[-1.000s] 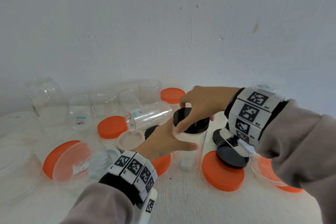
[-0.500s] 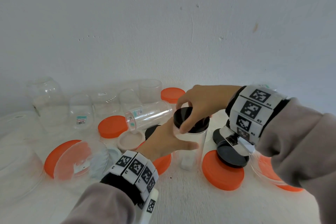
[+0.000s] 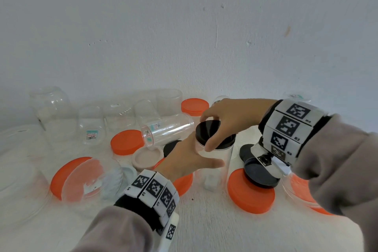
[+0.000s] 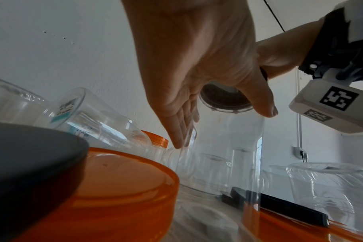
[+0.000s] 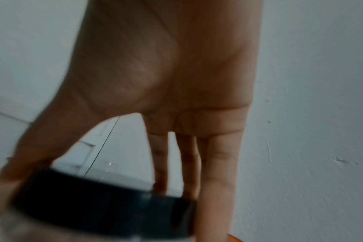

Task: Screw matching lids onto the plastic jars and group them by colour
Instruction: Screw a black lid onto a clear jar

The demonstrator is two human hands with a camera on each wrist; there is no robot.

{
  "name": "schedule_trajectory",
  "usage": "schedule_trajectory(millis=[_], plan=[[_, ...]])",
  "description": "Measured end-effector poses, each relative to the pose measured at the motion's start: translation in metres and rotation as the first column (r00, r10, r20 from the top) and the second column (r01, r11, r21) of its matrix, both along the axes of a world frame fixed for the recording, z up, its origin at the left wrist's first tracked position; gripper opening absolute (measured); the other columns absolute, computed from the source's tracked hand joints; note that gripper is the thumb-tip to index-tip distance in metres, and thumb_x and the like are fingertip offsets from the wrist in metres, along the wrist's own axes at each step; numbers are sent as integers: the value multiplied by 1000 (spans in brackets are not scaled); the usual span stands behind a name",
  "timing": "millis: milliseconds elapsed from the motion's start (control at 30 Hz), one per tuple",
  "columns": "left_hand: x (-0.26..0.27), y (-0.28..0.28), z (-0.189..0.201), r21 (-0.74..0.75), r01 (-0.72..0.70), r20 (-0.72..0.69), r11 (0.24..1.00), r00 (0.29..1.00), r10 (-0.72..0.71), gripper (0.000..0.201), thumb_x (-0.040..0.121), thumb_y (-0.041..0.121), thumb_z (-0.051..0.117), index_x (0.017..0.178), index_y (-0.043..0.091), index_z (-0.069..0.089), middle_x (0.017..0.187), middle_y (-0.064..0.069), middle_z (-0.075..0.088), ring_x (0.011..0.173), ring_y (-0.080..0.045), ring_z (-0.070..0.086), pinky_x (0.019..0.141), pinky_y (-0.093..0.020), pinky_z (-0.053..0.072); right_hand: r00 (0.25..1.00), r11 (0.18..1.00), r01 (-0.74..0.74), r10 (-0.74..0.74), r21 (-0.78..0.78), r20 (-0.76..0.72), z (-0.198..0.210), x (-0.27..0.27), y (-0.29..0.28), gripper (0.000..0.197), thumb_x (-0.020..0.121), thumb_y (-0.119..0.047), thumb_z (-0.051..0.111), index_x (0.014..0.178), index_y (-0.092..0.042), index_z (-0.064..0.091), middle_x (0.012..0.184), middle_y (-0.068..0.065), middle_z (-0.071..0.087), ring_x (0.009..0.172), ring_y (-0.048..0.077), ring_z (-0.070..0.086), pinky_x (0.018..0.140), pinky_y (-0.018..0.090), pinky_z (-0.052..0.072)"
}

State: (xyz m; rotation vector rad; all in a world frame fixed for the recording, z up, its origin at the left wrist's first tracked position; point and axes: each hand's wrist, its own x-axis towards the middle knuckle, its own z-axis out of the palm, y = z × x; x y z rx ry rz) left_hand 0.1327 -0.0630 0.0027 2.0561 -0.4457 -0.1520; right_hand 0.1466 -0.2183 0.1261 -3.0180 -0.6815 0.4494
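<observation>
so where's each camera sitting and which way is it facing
Head: on the person's head, looking forward and down at the jar; both hands, left and right, and both sleeves show.
Left wrist: low among the lids, looking up along the left hand at the jar.
Right wrist: looking along the right hand at the black lid.
All three share that black lid.

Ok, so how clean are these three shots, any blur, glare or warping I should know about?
Head view: sharp and evenly lit, wide-angle bending at the edges; the clear jars fade into the white wall. Left wrist view: the left hand is fairly crisp, the near orange lid soft, and the tall jar shows reflections. Right wrist view: dim, with the right hand and black lid motion-blurred.
</observation>
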Motion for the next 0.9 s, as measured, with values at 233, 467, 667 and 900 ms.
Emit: schedule_trajectory(millis=[233,467,667,900], plan=[[-1,1,0,1,-18,13,1000,1000,18,89,62,46,86,136,47,35,127,23,52,114,3,48,87,-13,39,999,998,7,-9,-68,-33,0,1,5,77,67,-76,66,127,-31,50,126,-11,54,105,9,56,88,33,50],[-1,-1,1,26,-31,31,999,999,30,94,64,45,86,143,35,36,134,15,53,123,-6,48,103,-29,43,993,997,-79,77,-13,-92,8,-1,2,77,70,-53,78,137,-49,40,141,-17,38,128,11,39,106,39,39],[-3,0,2,1,-19,8,1000,1000,19,87,66,42,85,138,45,35,125,23,53,113,2,49,82,-11,39,999,997,29,-26,-68,36,-4,-4,10,71,69,-80,58,121,-32,47,100,-10,54,69,7,60,53,21,46],[-2,-2,1,-20,-26,15,999,1000,26,92,64,42,87,141,38,36,133,18,51,121,-3,47,94,-19,40,990,996,-58,48,-69,-130,9,-2,2,86,72,-48,79,144,-43,32,146,-13,36,133,14,36,109,42,38]])
